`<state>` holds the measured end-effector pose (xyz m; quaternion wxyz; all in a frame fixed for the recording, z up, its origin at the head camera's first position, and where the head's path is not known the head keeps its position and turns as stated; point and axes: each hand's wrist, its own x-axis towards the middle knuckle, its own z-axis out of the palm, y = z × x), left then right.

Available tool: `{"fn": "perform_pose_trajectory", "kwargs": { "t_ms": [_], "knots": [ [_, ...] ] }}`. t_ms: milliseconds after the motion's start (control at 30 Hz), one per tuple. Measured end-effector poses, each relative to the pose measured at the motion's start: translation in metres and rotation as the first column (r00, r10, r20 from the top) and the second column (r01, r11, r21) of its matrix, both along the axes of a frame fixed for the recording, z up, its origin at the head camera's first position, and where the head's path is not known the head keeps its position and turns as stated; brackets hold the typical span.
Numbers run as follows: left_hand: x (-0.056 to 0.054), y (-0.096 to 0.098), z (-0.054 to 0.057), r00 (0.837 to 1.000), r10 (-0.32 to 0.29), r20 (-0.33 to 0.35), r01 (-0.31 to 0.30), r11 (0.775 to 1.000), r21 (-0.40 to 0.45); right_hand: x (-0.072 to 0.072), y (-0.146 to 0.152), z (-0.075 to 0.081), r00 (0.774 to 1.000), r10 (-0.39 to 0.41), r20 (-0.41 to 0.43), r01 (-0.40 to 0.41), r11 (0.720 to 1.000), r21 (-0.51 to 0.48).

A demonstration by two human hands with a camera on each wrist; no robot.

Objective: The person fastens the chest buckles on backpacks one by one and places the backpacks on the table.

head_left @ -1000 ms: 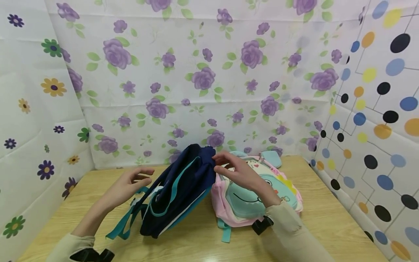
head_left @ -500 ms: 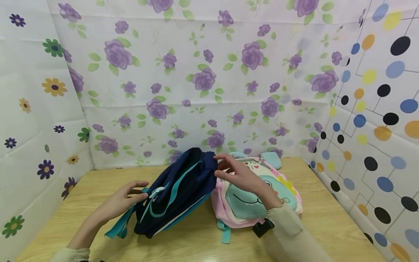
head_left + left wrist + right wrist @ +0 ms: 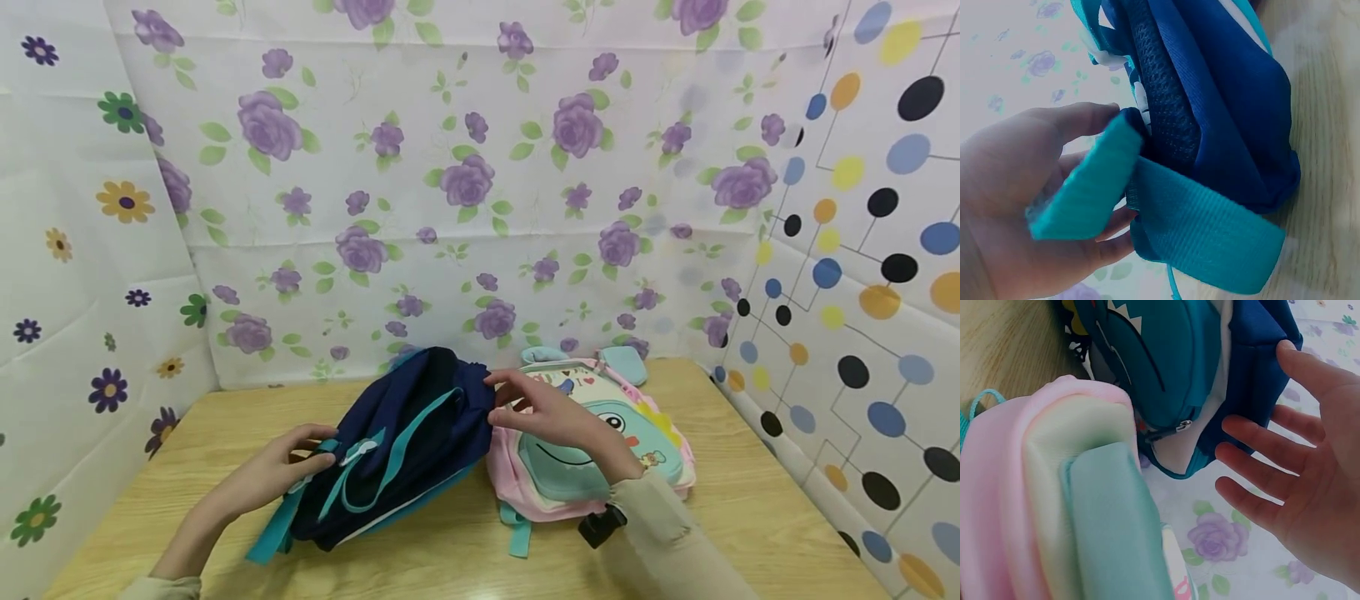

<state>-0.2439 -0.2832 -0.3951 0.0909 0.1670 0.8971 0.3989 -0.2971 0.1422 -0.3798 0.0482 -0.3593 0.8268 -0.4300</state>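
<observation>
A navy backpack (image 3: 420, 425) with teal trim leans over to the left on the table, its teal webbing straps (image 3: 1210, 225) hanging at the left end. My left hand (image 3: 273, 471) grips that end beside the straps, thumb on the near side and fingertips partly hidden behind the webbing in the left wrist view. At the opposite end, my right hand (image 3: 551, 408) touches the navy side panel (image 3: 1254, 369) with thumb and fingertips, its fingers fairly straight and spread. The backpack's front, in the right wrist view, has a teal pocket (image 3: 1154, 350) with white teeth and a zip.
A pink and cream backpack (image 3: 510, 467) with a mint dinosaur pocket lies right of the navy one, partly under my right forearm. The wooden table (image 3: 420, 575) meets a rose-printed sheet (image 3: 420, 192) behind and patterned sheets at both sides.
The navy backpack has tilted further down and shifted left. My left hand has moved lower and now grips its strap end; my right hand has lowered slightly with the other end.
</observation>
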Motion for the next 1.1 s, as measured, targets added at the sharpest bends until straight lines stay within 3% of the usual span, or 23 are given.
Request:
{"fn": "perform_pose_trajectory", "kwargs": {
  "t_ms": [500, 733, 1100],
  "knots": [
    [0.005, -0.003, 0.003, 0.996, 0.017, -0.084, -0.027, 0.993, -0.119, -0.005, -0.005, -0.018, 0.999, 0.022, 0.042, -0.027, 0.992, 0.124],
    [0.011, 0.003, 0.004, 0.997, -0.003, -0.074, -0.009, 0.985, -0.172, -0.007, -0.012, -0.025, 0.996, 0.061, 0.065, -0.071, 0.984, 0.162],
    [0.007, -0.001, 0.003, 0.995, -0.021, -0.098, 0.001, 0.981, -0.196, -0.008, -0.022, -0.027, 0.994, 0.079, 0.070, -0.092, 0.973, 0.213]
  ]
}}
